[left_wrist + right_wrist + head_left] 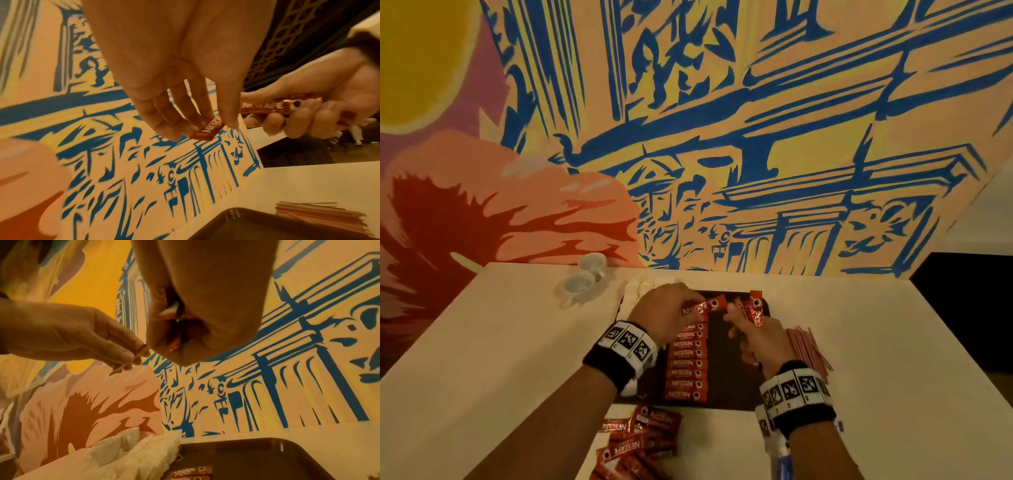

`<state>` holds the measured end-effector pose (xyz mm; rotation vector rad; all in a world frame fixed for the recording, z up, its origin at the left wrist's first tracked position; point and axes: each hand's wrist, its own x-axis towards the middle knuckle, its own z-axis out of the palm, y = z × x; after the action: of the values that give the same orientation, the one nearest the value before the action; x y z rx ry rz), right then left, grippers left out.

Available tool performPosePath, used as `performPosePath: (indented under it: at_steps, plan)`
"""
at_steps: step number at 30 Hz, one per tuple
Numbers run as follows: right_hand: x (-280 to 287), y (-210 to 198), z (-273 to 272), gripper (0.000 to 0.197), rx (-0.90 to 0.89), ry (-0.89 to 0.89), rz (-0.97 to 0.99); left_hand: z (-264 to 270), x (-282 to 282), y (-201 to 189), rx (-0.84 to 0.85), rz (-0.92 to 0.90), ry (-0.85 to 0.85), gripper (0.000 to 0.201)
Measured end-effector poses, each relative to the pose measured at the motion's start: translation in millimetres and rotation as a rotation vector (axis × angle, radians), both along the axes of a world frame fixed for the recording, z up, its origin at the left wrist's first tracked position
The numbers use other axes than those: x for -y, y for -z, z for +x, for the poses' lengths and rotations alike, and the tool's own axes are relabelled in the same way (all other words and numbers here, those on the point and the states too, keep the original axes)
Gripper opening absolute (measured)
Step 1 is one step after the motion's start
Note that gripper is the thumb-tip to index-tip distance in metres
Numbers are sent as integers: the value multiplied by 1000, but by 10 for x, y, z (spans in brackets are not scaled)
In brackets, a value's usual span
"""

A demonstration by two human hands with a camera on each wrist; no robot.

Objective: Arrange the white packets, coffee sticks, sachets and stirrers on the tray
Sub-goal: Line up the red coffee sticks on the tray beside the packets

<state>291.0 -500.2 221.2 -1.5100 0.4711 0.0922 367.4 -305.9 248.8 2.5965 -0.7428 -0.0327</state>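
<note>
The likeliest slip, as I judged it, was the coffee stick (703,306) in my left hand (667,313) coming down crooked or overlapping the top of the column of sticks (686,363) already lined up on the dark tray (736,373), because I held it only by one end and its free end hung unsupported above the row. A brush from my wrist could also have nudged the laid sticks out of line. My left fingers (174,112) were curled, pinching that stick's end against the thumb, above the tray's far part. My right hand (756,337) was closed round a small bundle of sticks (755,310) standing upright out of the fist; a loosened grip there would have spilled them over the tray. More loose sticks (635,442) lay on the table (893,342) near me, the stirrers (808,346) just right of the tray.
</note>
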Motion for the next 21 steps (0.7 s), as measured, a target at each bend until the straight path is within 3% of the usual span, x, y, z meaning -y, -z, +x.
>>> performPosePath:
  at_steps: [8,15,21]
  plan:
    - [190,305,269,52,-127,82,54,1051,78,494,-188,89,-245,35]
    - [275,558,489,50,-200,112,60,1621,430,1073,-155,409,-131,32]
    - [328,755,526,46,-205,116,79,1857,652,1482,-156,528,-64,22]
